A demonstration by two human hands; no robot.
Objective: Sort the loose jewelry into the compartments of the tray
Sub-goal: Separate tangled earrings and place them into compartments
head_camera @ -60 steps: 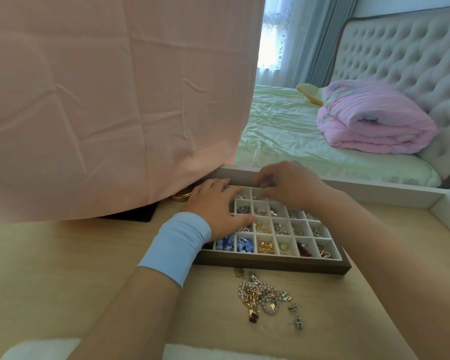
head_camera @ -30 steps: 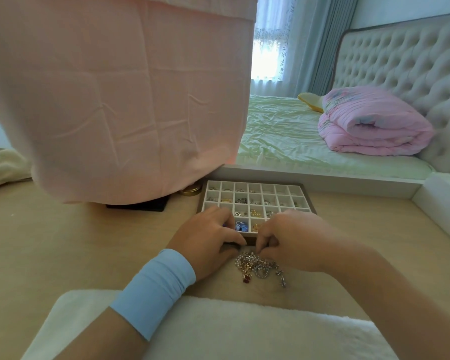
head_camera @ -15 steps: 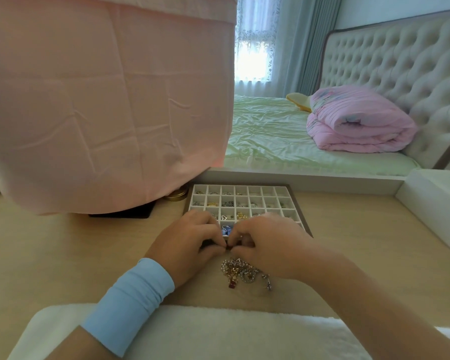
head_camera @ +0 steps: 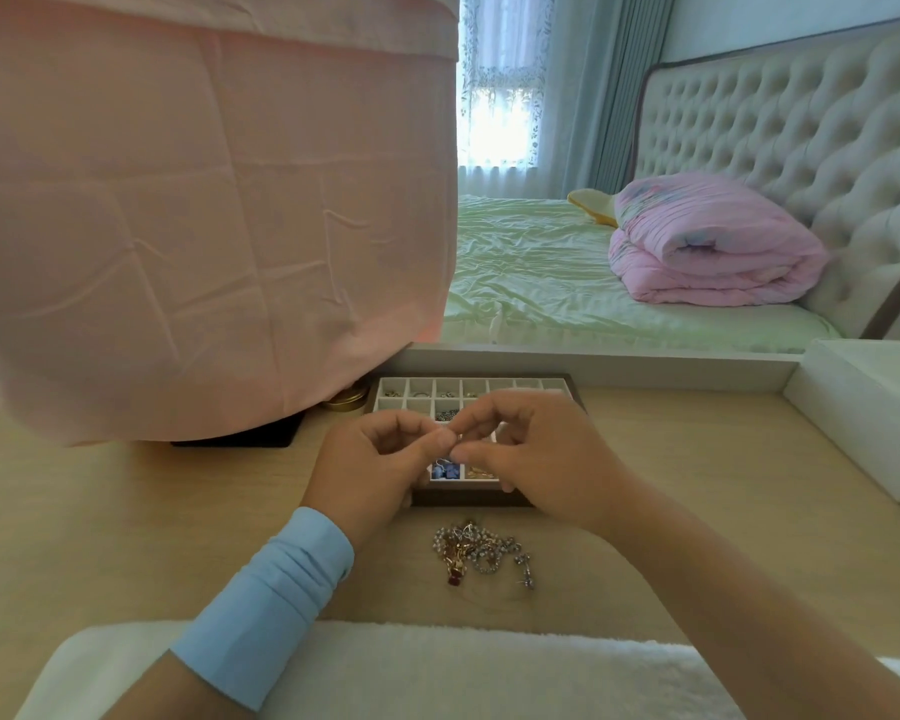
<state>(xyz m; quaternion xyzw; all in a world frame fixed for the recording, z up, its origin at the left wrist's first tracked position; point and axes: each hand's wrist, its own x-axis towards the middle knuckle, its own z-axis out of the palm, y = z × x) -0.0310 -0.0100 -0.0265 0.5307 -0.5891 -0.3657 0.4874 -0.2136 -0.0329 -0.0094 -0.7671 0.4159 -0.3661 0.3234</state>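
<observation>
**Fingertips meet above the gridded tray**

Both hands hover over the near half of the tray (head_camera: 468, 499), a dark-brown frame around a white grid of small square cells. Several cells are flecked with metal pieces and one holds blue stones. The left hand (head_camera: 370, 467) and right hand (head_camera: 541, 459) curl inward, with thumb and forefinger tips meeting at one spot; whether they pinch anything I cannot tell. The loose jewelry (head_camera: 476, 553), a knotted heap of pearly beads, gold links and a red drop, lies on the pale wooden table (head_camera: 697, 459), between the tray and a fluffy white mat (head_camera: 437, 667).
</observation>
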